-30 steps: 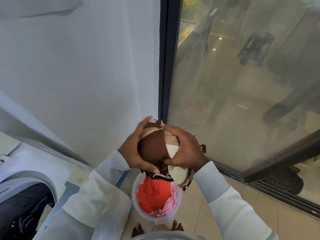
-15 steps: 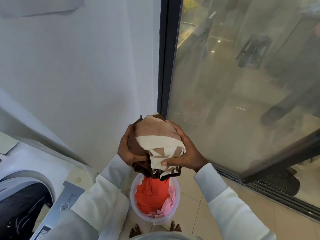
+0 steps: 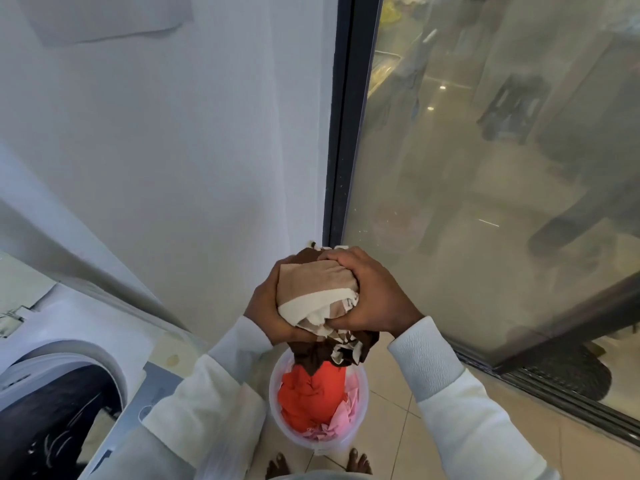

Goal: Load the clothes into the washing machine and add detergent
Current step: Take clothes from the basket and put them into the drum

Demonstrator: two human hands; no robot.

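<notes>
Though a grey panel (image 3: 152, 393) on the washing machine (image 3: 86, 323) at the lower left of the frame carries a small round mark, it is too blurred to read. Both hands meet just below the middle of the frame, raised above a bucket (image 3: 275, 407) on the tiled floor (image 3: 398, 427). The left hand (image 3: 266, 306) cups the left side of a bundle of clothes (image 3: 315, 289), its fingers curled under and round it. The right hand (image 3: 374, 299) grips the bundle from the right and over the top, its fingers bent tight into the cloth. The bundle is tan and cream on top, with dark brown folds hanging from beneath down to the bucket's rim. Inside the bucket lie an orange garment (image 3: 311, 396) and, to its right, a pink cloth (image 3: 341, 417). Both arms wear pale sleeves (image 3: 450, 393). The machine's dark round opening (image 3: 52, 420) sits at the lower left edge, well apart from the bundle. Bare toes (image 3: 277, 465) show at the bottom edge, just below the bucket. A dark door frame (image 3: 346, 133) runs up the middle, with glass (image 3: 485, 202) to its right.
</notes>
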